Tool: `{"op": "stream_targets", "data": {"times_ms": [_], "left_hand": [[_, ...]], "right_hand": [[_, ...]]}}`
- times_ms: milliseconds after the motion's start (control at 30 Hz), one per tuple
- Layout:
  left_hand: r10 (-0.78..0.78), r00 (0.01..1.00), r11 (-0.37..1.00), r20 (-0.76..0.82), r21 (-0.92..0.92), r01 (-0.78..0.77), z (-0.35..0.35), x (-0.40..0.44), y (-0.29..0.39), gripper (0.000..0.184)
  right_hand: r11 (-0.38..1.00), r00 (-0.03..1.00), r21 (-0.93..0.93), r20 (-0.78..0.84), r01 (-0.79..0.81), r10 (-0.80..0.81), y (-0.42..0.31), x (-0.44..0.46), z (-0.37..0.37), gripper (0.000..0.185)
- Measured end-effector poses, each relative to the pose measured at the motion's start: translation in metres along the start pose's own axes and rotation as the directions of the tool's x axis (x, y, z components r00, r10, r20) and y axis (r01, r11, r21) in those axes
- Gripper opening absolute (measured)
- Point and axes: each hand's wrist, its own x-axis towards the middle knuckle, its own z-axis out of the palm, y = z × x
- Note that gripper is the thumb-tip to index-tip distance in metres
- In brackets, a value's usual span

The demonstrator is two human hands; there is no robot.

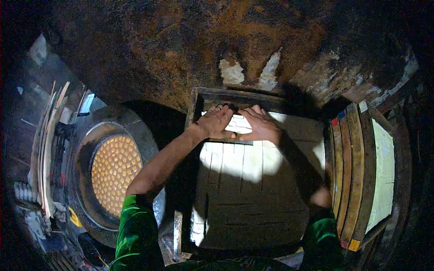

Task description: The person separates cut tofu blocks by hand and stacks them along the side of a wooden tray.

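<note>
Now, left hand (216,122) and right hand (258,127), two thumbs spread, grip I can't tell, over one scored white slab (244,163) inside one wooden tray (244,94); flanking, one round pan (84,180), one tray stack (346,180).

Rough food workshop (stacked trays (356,171), big pan (103,129)).

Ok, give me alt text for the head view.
The person's left grip and right grip lie over the far end of a pale scored slab in a dark frame. A round pan of golden pieces sits left; stacked wooden frames stand right.
</note>
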Motion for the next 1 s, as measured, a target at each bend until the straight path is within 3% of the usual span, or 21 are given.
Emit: {"op": "stream_targets", "data": {"times_ms": [133,167,200,267,333,400,433,467,533,567,600,633,667,700,733,767,800,833,867,933,1000], "left_hand": [[-0.027,0.995,0.998,0.091,0.054,0.022,-0.033,0.004,0.031,0.074],[-0.022,0.998,0.998,0.061,0.057,0.019,-0.023,0.009,0.033,0.073],[-0.021,0.999,0.998,0.029,0.062,0.019,-0.009,0.016,0.03,0.071],[0.015,0.998,0.995,-0.065,0.099,-0.009,0.009,0.017,0.024,0.067],[0.045,0.996,0.994,-0.08,0.099,-0.037,0.006,0.011,0.022,0.065],[0.051,0.996,0.997,-0.066,0.066,-0.047,0.04,0.024,0.004,0.068],[0.119,0.976,0.976,-0.184,0.199,-0.082,0.087,0.037,-0.017,0.072],[0.144,0.953,0.98,-0.267,0.173,-0.1,0.061,0.027,-0.005,0.071],[0.167,0.922,0.981,-0.349,0.154,-0.12,0.0,0.001,0.021,0.071],[0.101,0.954,0.995,-0.281,0.039,-0.094,-0.023,-0.012,0.027,0.067],[0.042,0.979,0.995,-0.2,-0.08,-0.059,-0.041,-0.026,0.035,0.064],[-0.074,0.997,0.994,0.014,-0.081,0.075,-0.059,-0.039,0.044,0.061],[-0.073,0.997,0.994,0.022,-0.084,0.074,-0.042,-0.051,0.043,0.061],[-0.041,0.994,0.998,-0.098,-0.049,0.036,-0.009,-0.065,0.038,0.053],[-0.003,0.976,1.0,-0.216,-0.008,0.002,0.021,-0.079,0.033,0.045],[0.037,0.943,0.999,-0.331,0.038,-0.026,0.035,-0.088,0.031,0.037],[0.036,0.945,0.999,-0.326,0.041,-0.025,0.025,-0.089,0.036,0.037],[0.021,0.969,0.997,-0.245,0.076,-0.003,0.016,-0.086,0.043,0.038],[0.002,0.987,0.994,-0.163,0.112,0.017,0.005,-0.084,0.051,0.038],[-0.02,0.991,0.983,-0.135,0.177,0.044,0.001,-0.085,0.06,0.041],[-0.04,0.956,0.982,-0.291,0.163,0.091,0.016,-0.088,0.064,0.042]], "right_hand": [[0.991,0.975,0.02,0.183,-0.133,0.127,0.015,-0.006,0.006,0.084],[0.999,0.999,-0.022,0.033,-0.04,0.041,0.025,-0.01,0.026,0.075],[0.999,0.999,-0.031,0.036,-0.039,0.04,0.033,-0.011,0.029,0.075],[0.966,0.999,0.257,-0.029,-0.008,0.016,0.04,-0.012,0.029,0.061],[0.944,0.996,0.329,-0.086,0.016,0.013,0.037,-0.012,0.022,0.052],[0.944,0.996,0.318,0.031,-0.091,0.085,0.02,-0.008,0.008,0.053],[0.966,0.997,0.245,0.028,-0.08,0.075,0.013,-0.003,0.01,0.059],[0.966,0.997,0.244,0.028,-0.082,0.078,0.015,-0.006,0.011,0.059],[0.989,0.972,0.078,-0.209,0.122,-0.103,0.02,-0.01,0.018,0.067],[1.0,0.981,0.002,-0.194,0.013,-0.012,0.02,-0.015,0.024,0.062],[1.0,0.981,0.005,-0.194,0.013,-0.011,0.015,-0.023,0.023,0.062],[0.977,0.993,0.21,-0.109,-0.03,0.054,0.006,-0.033,0.015,0.056],[0.91,0.995,0.405,-0.009,-0.09,0.103,-0.005,-0.042,0.008,0.05],[0.986,0.998,0.168,0.068,0.003,-0.014,-0.022,-0.048,0.0,0.04],[0.936,0.927,0.224,0.322,-0.271,0.191,-0.043,-0.046,0.009,0.041],[0.921,0.859,0.124,0.424,-0.369,0.287,-0.068,-0.035,0.003,0.041],[0.895,0.775,0.014,0.506,-0.447,0.379,-0.086,-0.027,-0.005,0.042],[0.907,0.774,0.042,0.539,-0.418,0.332,-0.085,-0.031,0.008,0.042],[0.909,0.778,0.049,0.536,-0.415,0.326,-0.082,-0.035,0.027,0.042],[0.923,0.84,-0.187,0.383,-0.336,0.384,-0.073,-0.045,0.071,0.043],[0.901,0.864,-0.307,0.309,-0.305,0.397,-0.084,-0.049,0.072,0.044]]}}
